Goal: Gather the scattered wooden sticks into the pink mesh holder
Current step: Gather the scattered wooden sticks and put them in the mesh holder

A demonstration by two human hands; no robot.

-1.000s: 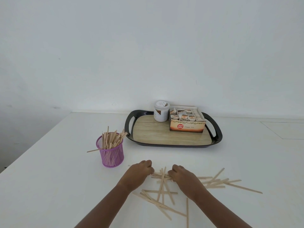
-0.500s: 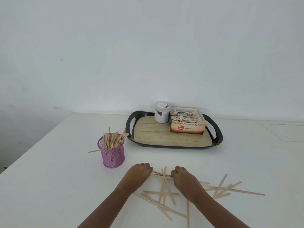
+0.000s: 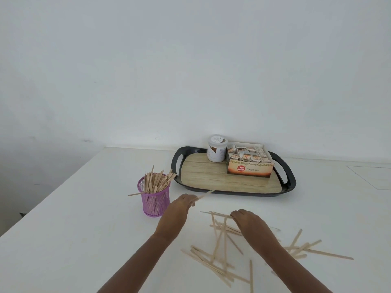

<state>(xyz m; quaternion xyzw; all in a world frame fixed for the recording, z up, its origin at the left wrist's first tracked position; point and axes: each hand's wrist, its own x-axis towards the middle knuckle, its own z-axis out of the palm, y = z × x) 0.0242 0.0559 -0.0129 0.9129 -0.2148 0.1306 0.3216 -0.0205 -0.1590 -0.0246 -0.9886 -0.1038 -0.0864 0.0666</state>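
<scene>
The pink mesh holder (image 3: 156,203) stands on the white table (image 3: 84,229), left of centre, packed with several upright wooden sticks (image 3: 157,182). My left hand (image 3: 179,206) hovers just right of the holder, pinching one wooden stick (image 3: 204,195) that points up and to the right. My right hand (image 3: 247,219) rests on the pile of scattered sticks (image 3: 220,246), its fingertips closed on the end of one stick (image 3: 220,214). More sticks (image 3: 306,249) lie to the right of my right forearm.
A black tray (image 3: 287,176) with a wood-pattern base sits behind the sticks. It carries a white jar (image 3: 216,148) and an open box of tea sachets (image 3: 249,161). The table's left edge runs diagonally past the holder. A white wall stands behind.
My left hand lifted off the pile with one stick and moved left and up toward the holder. My right hand stayed on the pile, gripping a stick end.
</scene>
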